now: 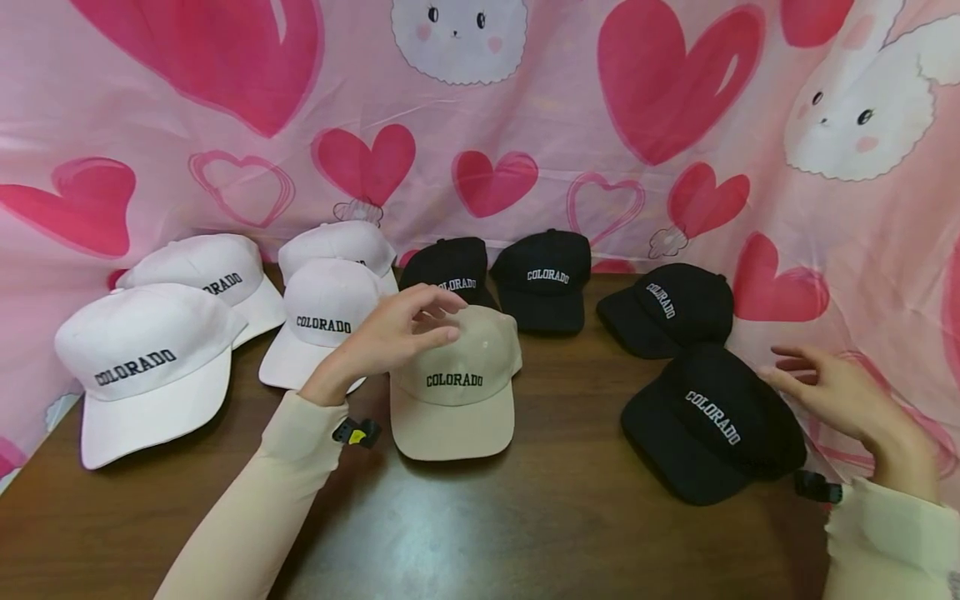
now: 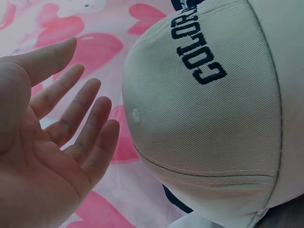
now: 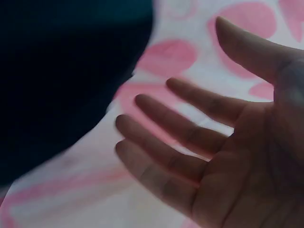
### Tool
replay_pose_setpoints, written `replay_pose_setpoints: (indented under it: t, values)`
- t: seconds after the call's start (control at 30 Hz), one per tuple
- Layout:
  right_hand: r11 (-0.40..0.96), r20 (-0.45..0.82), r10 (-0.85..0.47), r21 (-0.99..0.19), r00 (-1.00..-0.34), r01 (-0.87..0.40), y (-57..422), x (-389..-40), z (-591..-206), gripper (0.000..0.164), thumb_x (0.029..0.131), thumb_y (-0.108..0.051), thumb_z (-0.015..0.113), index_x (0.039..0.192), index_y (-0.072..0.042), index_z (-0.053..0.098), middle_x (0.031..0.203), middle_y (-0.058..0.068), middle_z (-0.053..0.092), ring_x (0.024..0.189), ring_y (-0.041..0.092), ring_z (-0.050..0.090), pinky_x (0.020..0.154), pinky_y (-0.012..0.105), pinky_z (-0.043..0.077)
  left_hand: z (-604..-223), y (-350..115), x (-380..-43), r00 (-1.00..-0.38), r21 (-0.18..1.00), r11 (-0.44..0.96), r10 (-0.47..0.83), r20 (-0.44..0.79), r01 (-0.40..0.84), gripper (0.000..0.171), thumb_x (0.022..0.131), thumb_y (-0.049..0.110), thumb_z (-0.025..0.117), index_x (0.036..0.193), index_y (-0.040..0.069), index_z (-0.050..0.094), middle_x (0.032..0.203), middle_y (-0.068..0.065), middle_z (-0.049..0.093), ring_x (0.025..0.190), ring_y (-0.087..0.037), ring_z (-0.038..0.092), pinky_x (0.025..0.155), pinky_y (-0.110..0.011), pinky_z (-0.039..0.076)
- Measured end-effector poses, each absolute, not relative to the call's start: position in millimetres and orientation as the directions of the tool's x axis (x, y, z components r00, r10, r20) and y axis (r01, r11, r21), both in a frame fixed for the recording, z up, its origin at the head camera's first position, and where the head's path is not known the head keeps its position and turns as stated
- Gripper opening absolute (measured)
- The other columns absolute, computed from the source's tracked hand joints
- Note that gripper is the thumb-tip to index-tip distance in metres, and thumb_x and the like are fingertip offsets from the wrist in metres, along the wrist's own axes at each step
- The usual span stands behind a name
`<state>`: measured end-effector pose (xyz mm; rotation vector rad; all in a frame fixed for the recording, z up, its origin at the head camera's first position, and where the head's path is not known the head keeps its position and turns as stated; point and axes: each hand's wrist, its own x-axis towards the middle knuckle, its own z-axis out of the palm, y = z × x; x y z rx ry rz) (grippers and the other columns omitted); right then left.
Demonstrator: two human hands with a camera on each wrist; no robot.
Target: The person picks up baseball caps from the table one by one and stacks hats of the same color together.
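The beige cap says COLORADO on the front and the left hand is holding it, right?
Not quite: the left hand isn't holding the beige cap. The left wrist view shows the hand open, with a gap between them. The cap does say COLORADO on the front.

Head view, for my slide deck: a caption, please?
Left hand by a beige COLORADO cap, right hand by a black cap, both empty.

The left grip (image 1: 390, 332) and right grip (image 1: 851, 387) hover, fingers relaxed, parted.

Matt cloth beige cap (image 2: 204, 128), glossy wooden tabletop (image 1: 562, 508)
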<state>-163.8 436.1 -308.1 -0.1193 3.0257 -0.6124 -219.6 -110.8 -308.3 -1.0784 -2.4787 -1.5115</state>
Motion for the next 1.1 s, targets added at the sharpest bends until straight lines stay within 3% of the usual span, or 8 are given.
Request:
replay_pose_setpoints:
  t: [0.17,0.43,0.67,0.83,1.1]
  values:
    - [0.938,-0.157,-0.048,-0.347,-0.986,0.009,464.1,-160.2,-328.8,0.071,0.097,-0.048,0.049,0.134,0.011,0.038,0.121,0.040,0.047,0.103,0.052,0.049,0.079,0.060,0.048,-310.0,-106.9,-220.3,-0.746,0.749,0.289,0.545,0.384,0.596,0.031,0.088,0.008,0.069,0.117,0.006,0.059,0.113,-0.017,0.060,0.100,-0.033,0.059,0.091,-0.052,0.045]
    - [0.901,-0.243,-0.085,-0.432,-0.966,0.030,463.1,-164.3,-341.9,0.070,0.101,-0.049,0.038,0.136,0.011,0.037,0.130,0.037,0.043,0.110,0.046,0.044,0.088,0.067,0.038,-313.1,-103.8,-222.2,-0.736,0.745,0.277,0.550,0.395,0.607,0.030,0.087,0.006,0.069,0.116,0.004,0.059,0.112,-0.018,0.059,0.099,-0.032,0.059,0.091,-0.052,0.045]
    - [0.856,-0.261,-0.077,-0.513,-0.962,0.071,455.0,-170.8,-343.1,0.062,0.100,-0.048,0.042,0.131,0.006,0.039,0.117,0.024,0.050,0.102,0.035,0.047,0.081,0.050,0.050,-311.6,-102.4,-222.4,-0.732,0.728,0.283,0.537,0.420,0.625,0.030,0.088,0.006,0.068,0.116,0.005,0.060,0.111,-0.016,0.060,0.096,-0.025,0.059,0.088,-0.050,0.047]
    - [0.846,-0.212,-0.087,-0.532,-0.973,0.040,447.4,-175.5,-337.5,0.054,0.100,-0.044,0.046,0.124,0.003,0.038,0.106,0.019,0.051,0.097,0.031,0.046,0.073,0.034,0.049,-309.9,-99.4,-221.6,-0.734,0.731,0.277,0.529,0.426,0.624,0.028,0.088,0.008,0.068,0.115,0.006,0.061,0.110,-0.016,0.060,0.094,-0.024,0.059,0.086,-0.049,0.048]
    - [0.775,-0.081,-0.182,-0.625,-0.980,-0.092,422.3,-195.8,-320.7,0.039,0.098,-0.030,0.056,0.124,-0.006,0.041,0.098,0.015,0.060,0.086,0.021,0.057,0.070,0.028,0.053,-310.5,-95.6,-217.5,-0.743,0.737,0.278,0.515,0.427,0.616,0.026,0.088,0.008,0.068,0.113,0.007,0.061,0.108,-0.015,0.061,0.093,-0.022,0.059,0.085,-0.048,0.049]
